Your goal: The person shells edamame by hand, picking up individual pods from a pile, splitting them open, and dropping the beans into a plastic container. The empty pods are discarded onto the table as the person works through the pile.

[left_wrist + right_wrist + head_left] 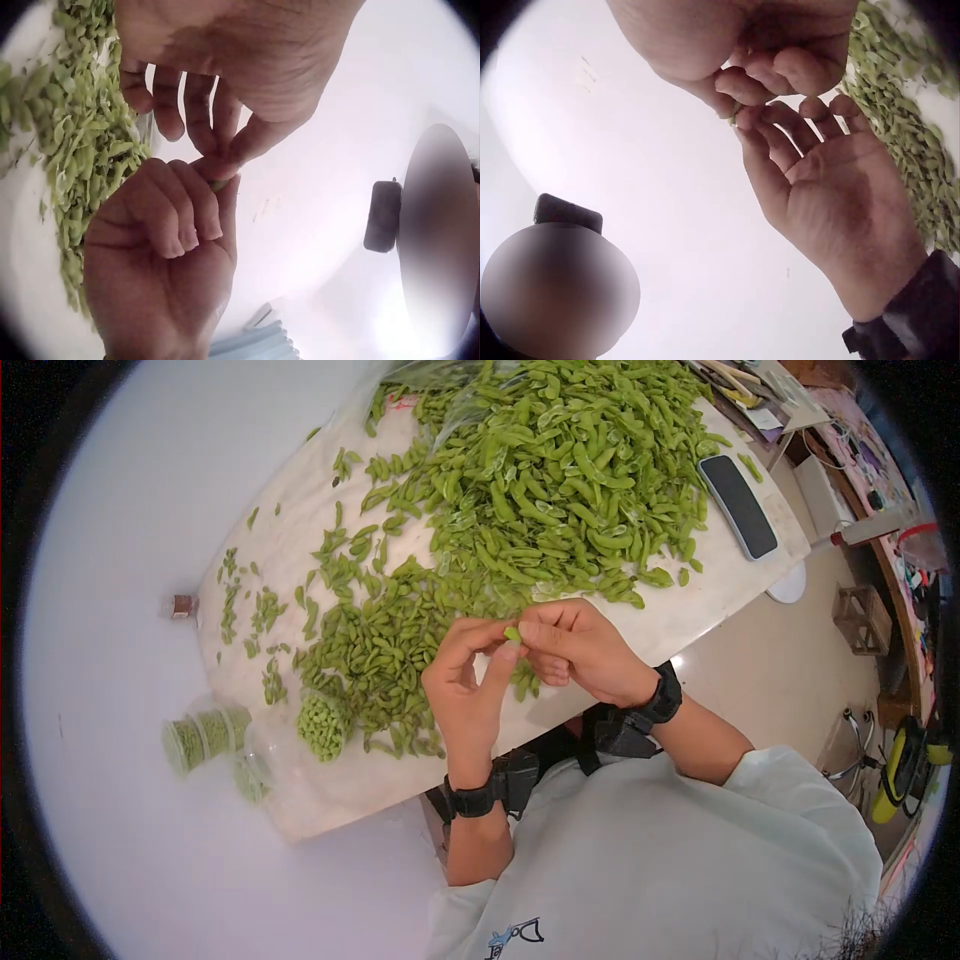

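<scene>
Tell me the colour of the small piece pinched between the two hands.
The small piece is bright green, clearest in the head view.

The head view looks forward and down from above the person, farthest off and widest, taking in the shirt (670, 860), left hand (470, 675), right hand (588, 648) and table (310, 795). Each wrist view sits close in at its own hand, which fills the picture's top, and faces the other hand against a pale backdrop (322, 82). All three share the meeting fingertips (749, 115); the green pods (590, 470) edge both wrist views — left side in one, right in the other.
</scene>
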`<state>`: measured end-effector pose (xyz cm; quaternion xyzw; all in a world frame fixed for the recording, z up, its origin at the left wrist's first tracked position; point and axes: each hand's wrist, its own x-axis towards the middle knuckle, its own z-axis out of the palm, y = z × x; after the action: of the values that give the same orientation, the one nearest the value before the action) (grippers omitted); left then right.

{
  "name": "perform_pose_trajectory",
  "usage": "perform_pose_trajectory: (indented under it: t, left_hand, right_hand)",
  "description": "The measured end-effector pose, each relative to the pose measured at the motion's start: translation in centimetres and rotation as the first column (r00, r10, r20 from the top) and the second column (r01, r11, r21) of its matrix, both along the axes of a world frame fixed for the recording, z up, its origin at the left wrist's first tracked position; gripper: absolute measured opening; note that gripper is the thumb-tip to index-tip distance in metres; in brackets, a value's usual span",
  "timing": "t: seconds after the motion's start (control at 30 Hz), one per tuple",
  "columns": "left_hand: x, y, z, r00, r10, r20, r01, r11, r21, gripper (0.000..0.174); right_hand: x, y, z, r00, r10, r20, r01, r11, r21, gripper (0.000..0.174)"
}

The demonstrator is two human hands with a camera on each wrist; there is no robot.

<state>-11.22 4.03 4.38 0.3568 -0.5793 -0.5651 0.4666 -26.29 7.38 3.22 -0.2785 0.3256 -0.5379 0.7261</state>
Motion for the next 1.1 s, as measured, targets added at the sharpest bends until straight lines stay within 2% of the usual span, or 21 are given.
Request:
perform_pose_trajectory:
  t: [0.17, 0.37, 0.77, 1.1]
  left_hand:
    - [0.26, 0.24, -0.32, 1.0, 0.03, -0.007, -0.03, 0.999, 0.016, 0.017]
    - [0.5, 0.41, -0.44, 0.999, 0.004, -0.04, -0.003, 1.0, 0.024, 0.017]
    - [0.76, 0.82, -0.87, 0.999, 0.011, -0.031, -0.01, 1.0, 0.025, 0.018]
    - [0.82, 0.94, -0.88, 1.0, 0.019, -0.016, -0.019, 1.0, 0.013, 0.018]
  right_hand:
    - [0.14, 0.09, 0.37, 0.991, -0.005, -0.132, 0.005, 1.0, -0.004, 0.03]
    - [0.1, 0.28, 0.48, 0.998, 0.022, -0.051, -0.021, 1.0, 0.019, 0.026]
    - [0.18, 0.4, 0.24, 0.999, 0.022, 0.035, -0.024, 0.999, 0.038, 0.033]
    - [0.22, 0.43, 0.31, 0.996, 0.023, -0.086, -0.022, 1.0, 0.011, 0.028]
